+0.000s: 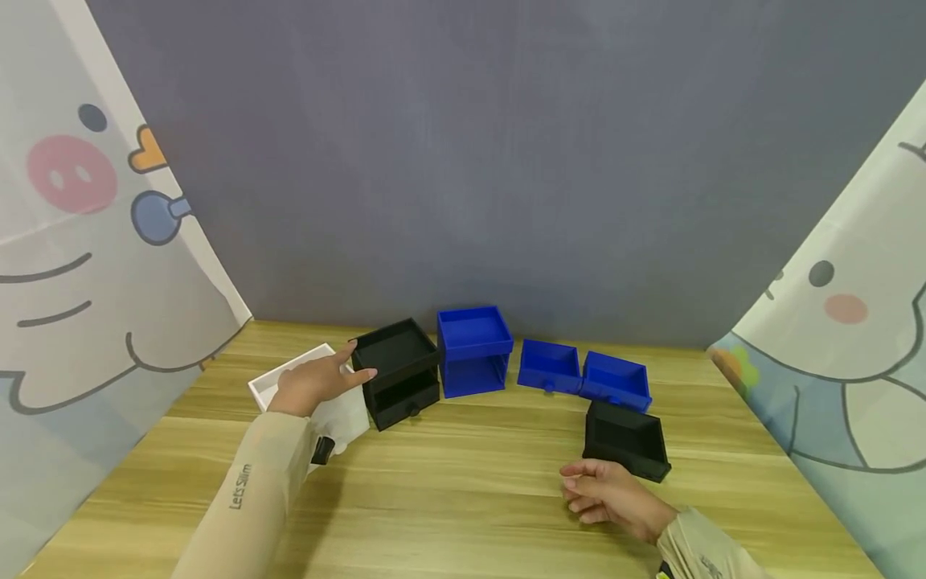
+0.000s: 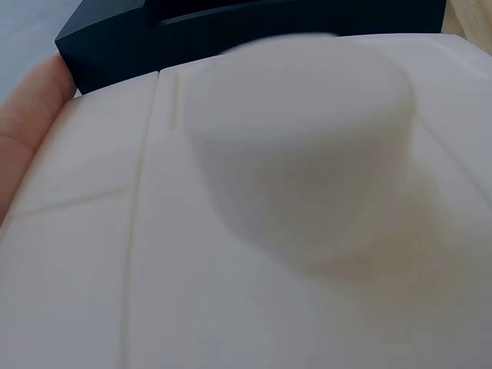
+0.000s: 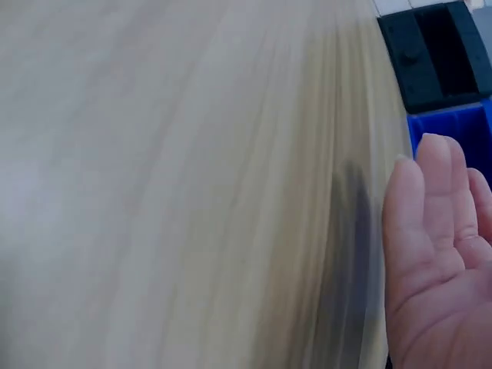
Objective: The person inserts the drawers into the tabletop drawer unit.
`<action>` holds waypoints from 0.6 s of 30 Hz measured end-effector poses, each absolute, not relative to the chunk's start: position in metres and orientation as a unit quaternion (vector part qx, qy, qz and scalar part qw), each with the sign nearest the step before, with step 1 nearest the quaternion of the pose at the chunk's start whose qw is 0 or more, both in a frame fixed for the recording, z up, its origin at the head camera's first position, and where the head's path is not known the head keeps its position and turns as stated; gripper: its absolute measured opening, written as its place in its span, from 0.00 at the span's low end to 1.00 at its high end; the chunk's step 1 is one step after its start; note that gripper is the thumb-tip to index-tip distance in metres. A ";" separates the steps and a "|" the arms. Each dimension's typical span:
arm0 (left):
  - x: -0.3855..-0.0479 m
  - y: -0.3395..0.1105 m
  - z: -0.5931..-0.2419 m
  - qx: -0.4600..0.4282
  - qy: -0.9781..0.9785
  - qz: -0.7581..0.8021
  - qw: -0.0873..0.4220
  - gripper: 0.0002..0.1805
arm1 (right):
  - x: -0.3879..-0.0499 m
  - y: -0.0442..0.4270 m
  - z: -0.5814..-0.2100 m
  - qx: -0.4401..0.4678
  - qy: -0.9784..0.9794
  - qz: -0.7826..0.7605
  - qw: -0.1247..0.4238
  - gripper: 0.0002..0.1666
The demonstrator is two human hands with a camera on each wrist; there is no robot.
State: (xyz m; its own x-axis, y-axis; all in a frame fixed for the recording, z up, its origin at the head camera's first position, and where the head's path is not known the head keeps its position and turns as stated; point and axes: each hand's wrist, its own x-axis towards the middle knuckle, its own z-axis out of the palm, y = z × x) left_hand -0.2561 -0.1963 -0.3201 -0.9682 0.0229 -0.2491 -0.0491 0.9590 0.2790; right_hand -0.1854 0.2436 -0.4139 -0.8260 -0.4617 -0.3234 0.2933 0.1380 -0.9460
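My left hand (image 1: 314,384) reaches over a white drawer unit (image 1: 347,418). Its extended fingers touch the left side and top edge of a black drawer unit (image 1: 396,354). The black unit has an open upper slot, with a knobbed drawer below. Close up in the left wrist view is a white drawer front with a round knob (image 2: 300,138); one finger (image 2: 34,115) meets the black unit's corner. My right hand (image 1: 615,494) is held loosely above the table, fingers slightly bent, holding nothing. Just behind it lies a loose black drawer (image 1: 628,441).
A blue drawer unit (image 1: 474,342) with an open front stands right of the black one. Two loose blue drawers, one (image 1: 550,366) beside the other (image 1: 616,381), lie further right. A grey partition (image 1: 477,161) rises behind the wooden table (image 1: 448,507); printed cloths hang at both sides.
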 end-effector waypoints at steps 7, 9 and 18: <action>-0.254 -0.200 -0.322 -0.009 0.984 0.133 0.119 0.51 | -0.168 0.276 -0.417 -0.035 0.683 -0.667 0.296 0.21; -0.254 -0.200 -0.323 -0.008 0.984 0.135 0.119 0.51 | -0.163 0.283 -0.419 -0.015 0.686 -0.664 0.297 0.22; -0.255 -0.197 -0.322 0.000 0.990 0.100 0.103 0.52 | -0.154 0.307 -0.423 0.034 0.698 -0.654 0.291 0.16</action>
